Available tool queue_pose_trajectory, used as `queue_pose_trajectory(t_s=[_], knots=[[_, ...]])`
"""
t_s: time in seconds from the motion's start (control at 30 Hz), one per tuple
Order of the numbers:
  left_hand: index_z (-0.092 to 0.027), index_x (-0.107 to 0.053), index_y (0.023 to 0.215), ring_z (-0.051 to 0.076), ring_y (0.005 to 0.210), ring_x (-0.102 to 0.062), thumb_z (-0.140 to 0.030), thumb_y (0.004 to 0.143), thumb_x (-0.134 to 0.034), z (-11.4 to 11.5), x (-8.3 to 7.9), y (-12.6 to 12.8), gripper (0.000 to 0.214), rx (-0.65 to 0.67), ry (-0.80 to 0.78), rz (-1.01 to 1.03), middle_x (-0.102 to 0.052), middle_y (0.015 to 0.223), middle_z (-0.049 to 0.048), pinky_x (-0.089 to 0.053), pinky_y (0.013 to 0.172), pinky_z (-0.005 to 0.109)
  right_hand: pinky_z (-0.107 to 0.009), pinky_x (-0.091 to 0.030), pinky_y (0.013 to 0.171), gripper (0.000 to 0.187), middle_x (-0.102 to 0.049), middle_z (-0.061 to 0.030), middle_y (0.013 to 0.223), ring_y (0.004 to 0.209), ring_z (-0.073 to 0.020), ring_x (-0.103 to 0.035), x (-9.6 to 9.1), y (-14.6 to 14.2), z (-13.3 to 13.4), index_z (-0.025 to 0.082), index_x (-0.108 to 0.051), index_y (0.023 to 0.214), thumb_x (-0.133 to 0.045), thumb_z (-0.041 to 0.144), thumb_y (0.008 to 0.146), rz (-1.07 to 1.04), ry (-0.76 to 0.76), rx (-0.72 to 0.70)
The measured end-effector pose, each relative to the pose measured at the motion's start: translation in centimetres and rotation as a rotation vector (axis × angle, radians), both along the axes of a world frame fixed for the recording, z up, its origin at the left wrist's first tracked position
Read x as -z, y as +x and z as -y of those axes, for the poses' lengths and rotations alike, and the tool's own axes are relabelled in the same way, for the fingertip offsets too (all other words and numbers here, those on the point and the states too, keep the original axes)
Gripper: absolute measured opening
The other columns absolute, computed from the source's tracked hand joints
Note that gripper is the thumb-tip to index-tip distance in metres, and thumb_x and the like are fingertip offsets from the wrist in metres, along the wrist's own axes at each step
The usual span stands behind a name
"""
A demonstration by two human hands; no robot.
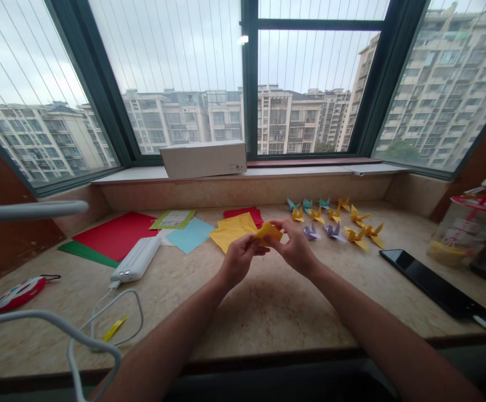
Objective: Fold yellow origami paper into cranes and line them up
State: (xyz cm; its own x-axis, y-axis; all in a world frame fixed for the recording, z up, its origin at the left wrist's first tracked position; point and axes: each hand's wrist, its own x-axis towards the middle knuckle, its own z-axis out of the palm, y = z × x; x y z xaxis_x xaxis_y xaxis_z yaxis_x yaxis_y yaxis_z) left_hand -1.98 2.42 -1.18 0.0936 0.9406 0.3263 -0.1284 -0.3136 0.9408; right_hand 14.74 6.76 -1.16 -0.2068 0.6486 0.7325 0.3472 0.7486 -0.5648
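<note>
Both forearms enter from the lower edge of the view and converge toward the centre, bare to the elbow. The left forearm runs up and to the right; the right forearm runs up and to the left. The wrists are roughly level and near each other, raised above the counter.

The left hand point(239, 258) shows its back to the camera, fingers point(256, 244) curled inward, thumb and forefinger pinched together at the tip. The right hand point(296, 245) faces it, back also turned toward the camera, fingers bent and closed in a pinch. The fingertips of both hands meet at one point between them, with both pinches closed there.
</note>
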Motion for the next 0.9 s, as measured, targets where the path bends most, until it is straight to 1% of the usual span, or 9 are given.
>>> queue_pose_trajectory(t_s=[0.17,0.27,0.33,0.43,0.57,0.67,0.77,0.83,0.9], knots=[[-0.012,-0.067,0.088,0.019,0.068,-0.071,-0.043,0.081,-0.068,0.04,-0.01,-0.02,0.031,-0.011,0.012,-0.046,-0.071,0.079,0.0067,-0.058,0.067,0.031,-0.034,-0.050,0.075,0.013,-0.060,-0.0047,0.090,0.083,-0.0200,-0.058,-0.20,0.33,0.01,0.022,-0.064,0.092,-0.065,0.032,0.083,-0.018,-0.006,-0.045],[-0.011,-0.067,0.087,0.019,0.064,-0.070,-0.046,0.081,-0.068,0.14,-0.16,-0.07,0.036,-0.016,0.004,-0.070,-0.070,0.073,0.0075,-0.056,0.061,0.029,-0.034,-0.051,0.078,0.011,-0.058,-0.0051,0.095,0.087,-0.0198,-0.058,-0.18,0.38,-0.07,0.023,-0.066,0.090,-0.062,0.033,0.086,-0.067,-0.027,-0.095],[-0.010,-0.067,0.086,0.019,0.061,-0.070,-0.048,0.081,-0.067,0.23,-0.32,-0.10,0.038,-0.008,-0.006,-0.067,-0.070,0.070,0.0081,-0.055,0.058,0.029,-0.034,-0.051,0.078,0.011,-0.057,-0.0055,0.099,0.091,-0.0200,-0.058,-0.15,0.36,-0.20,0.024,-0.067,0.089,-0.061,0.032,0.086,-0.121,-0.073,-0.152],[-0.009,-0.068,0.096,0.018,0.058,-0.068,-0.047,0.081,-0.067,0.27,-0.51,-0.14,0.042,0.003,-0.010,-0.022,-0.070,0.071,0.0083,-0.054,0.056,0.029,-0.034,-0.052,0.080,0.012,-0.056,-0.0055,0.099,0.095,-0.0199,-0.059,-0.13,0.37,-0.51,0.024,-0.069,0.084,-0.059,0.029,0.086,-0.215,-0.145,-0.242],[-0.009,-0.066,0.111,0.017,0.056,-0.068,-0.047,0.083,-0.066,0.19,-0.46,-0.19,0.048,0.020,-0.011,0.063,-0.070,0.074,0.0075,-0.054,0.056,0.028,-0.034,-0.053,0.081,0.014,-0.059,-0.0053,0.096,0.093,-0.0195,-0.060,-0.20,0.42,-0.78,0.023,-0.070,0.075,-0.059,0.027,0.083,-0.273,-0.178,-0.262],[-0.009,-0.065,0.114,0.017,0.056,-0.068,-0.051,0.084,-0.062,0.15,-0.27,-0.17,0.052,0.031,-0.010,0.052,-0.070,0.074,0.0078,-0.054,0.055,0.028,-0.034,-0.053,0.081,0.014,-0.060,-0.0054,0.096,0.093,-0.0195,-0.060,-0.33,0.47,-0.66,0.022,-0.069,0.073,-0.059,0.025,0.082,-0.280,-0.179,-0.257],[-0.009,-0.064,0.116,0.018,0.056,-0.068,-0.049,0.085,-0.061,0.05,-0.09,-0.15,0.050,-0.011,0.004,0.000,-0.070,0.068,0.0070,-0.054,0.056,0.028,-0.035,-0.053,0.084,0.016,-0.060,-0.0061,0.099,0.095,-0.0202,-0.061,-0.55,0.55,-0.35,0.021,-0.070,0.074,-0.057,0.025,0.083,-0.272,-0.185,-0.243],[-0.009,-0.064,0.115,0.018,0.057,-0.068,-0.046,0.085,-0.062,-0.04,-0.01,-0.17,0.047,-0.060,0.017,-0.019,-0.070,0.065,0.0059,-0.055,0.058,0.029,-0.037,-0.052,0.087,0.020,-0.061,-0.0070,0.102,0.099,-0.0208,-0.060,-0.65,0.56,-0.16,0.021,-0.072,0.080,-0.054,0.027,0.086,-0.245,-0.205,-0.235],[-0.011,-0.065,0.114,0.018,0.057,-0.068,-0.044,0.085,-0.063,-0.11,0.03,-0.21,0.044,-0.109,0.033,-0.025,-0.071,0.066,0.0054,-0.055,0.060,0.029,-0.036,-0.053,0.086,0.020,-0.060,-0.0083,0.107,0.100,-0.0214,-0.060,-0.60,0.47,-0.09,0.020,-0.072,0.087,-0.056,0.032,0.087,-0.214,-0.237,-0.240]])
